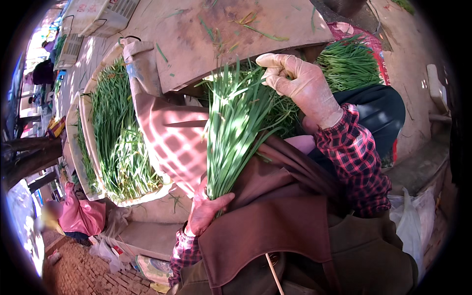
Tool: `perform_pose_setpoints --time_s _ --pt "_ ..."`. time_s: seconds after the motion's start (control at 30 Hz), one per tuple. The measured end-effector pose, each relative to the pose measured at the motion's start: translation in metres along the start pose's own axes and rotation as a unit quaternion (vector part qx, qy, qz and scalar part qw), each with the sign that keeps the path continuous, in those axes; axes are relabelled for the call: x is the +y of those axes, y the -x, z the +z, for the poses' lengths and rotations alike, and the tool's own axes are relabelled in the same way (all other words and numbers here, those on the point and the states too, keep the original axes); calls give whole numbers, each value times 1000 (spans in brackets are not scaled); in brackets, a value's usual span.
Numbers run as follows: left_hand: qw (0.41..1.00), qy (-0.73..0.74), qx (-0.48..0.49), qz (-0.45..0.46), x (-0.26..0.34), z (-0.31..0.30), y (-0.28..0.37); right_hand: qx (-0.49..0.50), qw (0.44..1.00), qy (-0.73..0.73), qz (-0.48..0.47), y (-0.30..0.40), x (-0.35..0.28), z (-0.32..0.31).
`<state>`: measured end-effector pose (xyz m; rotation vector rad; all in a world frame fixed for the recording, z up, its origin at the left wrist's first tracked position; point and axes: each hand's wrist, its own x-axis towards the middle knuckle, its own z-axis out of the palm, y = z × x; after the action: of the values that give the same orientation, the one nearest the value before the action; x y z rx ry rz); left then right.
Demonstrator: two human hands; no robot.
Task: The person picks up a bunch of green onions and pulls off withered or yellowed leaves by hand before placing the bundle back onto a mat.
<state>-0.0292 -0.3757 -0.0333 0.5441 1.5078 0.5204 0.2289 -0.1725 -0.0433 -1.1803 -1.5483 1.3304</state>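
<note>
My left hand is bare and closed round the base of a bunch of long green leaves, likely garlic chives, which fans out away from me over my lap. My right hand, in a pale thin glove, is at the upper right of the bunch, fingers curled near the leaf tips; whether it pinches a leaf cannot be told. Under and behind the bunch lie more loose leaves. A brown apron covers my front and lap.
On the left stands a long cloth-lined container of green leaves. A board with scraps lies ahead. Another leaf pile rests on a red printed sack at right. Plastic crates stand upper left. A person in pink sits at far left.
</note>
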Motion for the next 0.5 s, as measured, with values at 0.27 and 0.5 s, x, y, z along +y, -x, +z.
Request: perform_pose_setpoints --time_s 0.27,0.5 --pt "999 21 -29 -3 -2 -3 -4 -21 889 -451 -82 -33 -10 -34" --pt "973 220 -66 -21 -3 -10 -8 -81 678 -727 -73 -58 0 -50"
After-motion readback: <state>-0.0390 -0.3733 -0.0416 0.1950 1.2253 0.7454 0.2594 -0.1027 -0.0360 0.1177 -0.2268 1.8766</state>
